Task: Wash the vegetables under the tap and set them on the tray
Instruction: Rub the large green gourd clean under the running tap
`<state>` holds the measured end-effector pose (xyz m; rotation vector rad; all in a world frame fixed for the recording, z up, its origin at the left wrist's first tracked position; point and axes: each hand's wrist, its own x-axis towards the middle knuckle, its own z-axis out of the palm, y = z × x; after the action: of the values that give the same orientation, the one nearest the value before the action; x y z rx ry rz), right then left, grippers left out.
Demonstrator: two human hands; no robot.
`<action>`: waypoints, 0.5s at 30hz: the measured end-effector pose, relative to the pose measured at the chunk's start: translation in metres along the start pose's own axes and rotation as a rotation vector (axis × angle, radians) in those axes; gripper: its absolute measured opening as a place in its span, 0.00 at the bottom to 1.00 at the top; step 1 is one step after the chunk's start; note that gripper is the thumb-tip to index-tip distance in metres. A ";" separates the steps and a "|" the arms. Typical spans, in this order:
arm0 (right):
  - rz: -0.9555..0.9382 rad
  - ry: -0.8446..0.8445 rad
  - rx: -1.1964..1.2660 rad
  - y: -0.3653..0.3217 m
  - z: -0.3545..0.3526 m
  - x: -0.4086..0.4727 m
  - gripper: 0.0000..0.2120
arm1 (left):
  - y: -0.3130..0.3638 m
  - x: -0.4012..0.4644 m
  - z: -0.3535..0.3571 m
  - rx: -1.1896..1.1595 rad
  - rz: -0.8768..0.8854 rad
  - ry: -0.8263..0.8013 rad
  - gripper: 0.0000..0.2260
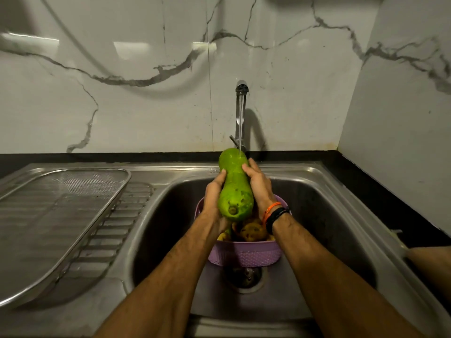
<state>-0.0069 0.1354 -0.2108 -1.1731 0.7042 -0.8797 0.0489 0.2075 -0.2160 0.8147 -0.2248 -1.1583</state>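
Note:
A large green gourd is held over the sink, its far end under the stream from the tap. My left hand grips its left side and my right hand grips its right side, fingers curled round it. Below the gourd, a purple plastic basket stands in the sink basin and holds several brownish vegetables. The steel mesh tray lies on the drainboard at the left with nothing on it.
A marble-patterned wall rises behind the tap and along the right side. The black counter edge borders the sink at the right. The drain shows in front of the basket.

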 end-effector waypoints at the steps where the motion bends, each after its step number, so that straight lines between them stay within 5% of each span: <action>1: -0.019 -0.020 -0.067 -0.001 -0.003 0.001 0.24 | 0.001 0.001 -0.001 0.015 0.045 -0.007 0.18; 7: 0.032 -0.152 -0.167 0.003 -0.003 0.002 0.29 | 0.005 0.004 -0.001 0.159 0.237 0.103 0.27; 15: -0.006 -0.172 -0.160 0.006 0.008 0.013 0.33 | 0.011 -0.002 -0.004 0.182 0.271 0.126 0.27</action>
<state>0.0074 0.1287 -0.2147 -1.3768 0.6391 -0.7274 0.0583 0.2125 -0.2106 0.9811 -0.3292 -0.8373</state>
